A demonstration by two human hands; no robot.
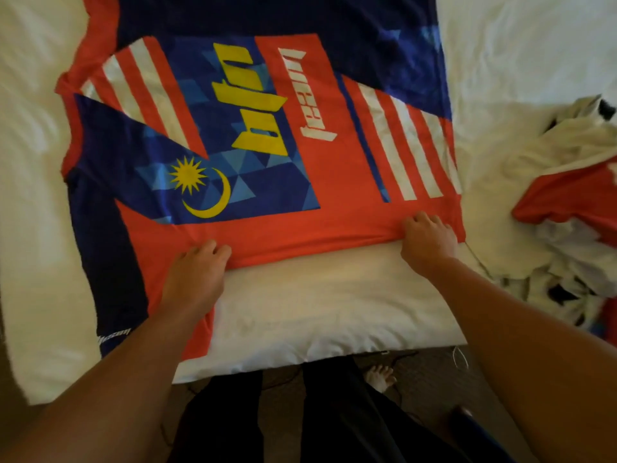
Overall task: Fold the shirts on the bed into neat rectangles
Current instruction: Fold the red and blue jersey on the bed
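A red and navy shirt (337, 168) with white stripes, yellow lettering and a yellow star and crescent lies spread flat on the white bed (320, 305), lying sideways with its neck towards the left. My left hand (197, 275) grips the shirt's near red edge, fingers curled into the cloth. My right hand (429, 238) grips the same edge further right, near the hem corner. A sleeve hangs towards the bed's front edge by my left forearm.
A heap of white and red clothes (567, 208) lies at the right side of the bed. The bed's front edge runs just before my legs; a dark floor with thin cables (404, 357) and a bare foot (380, 375) shows below it.
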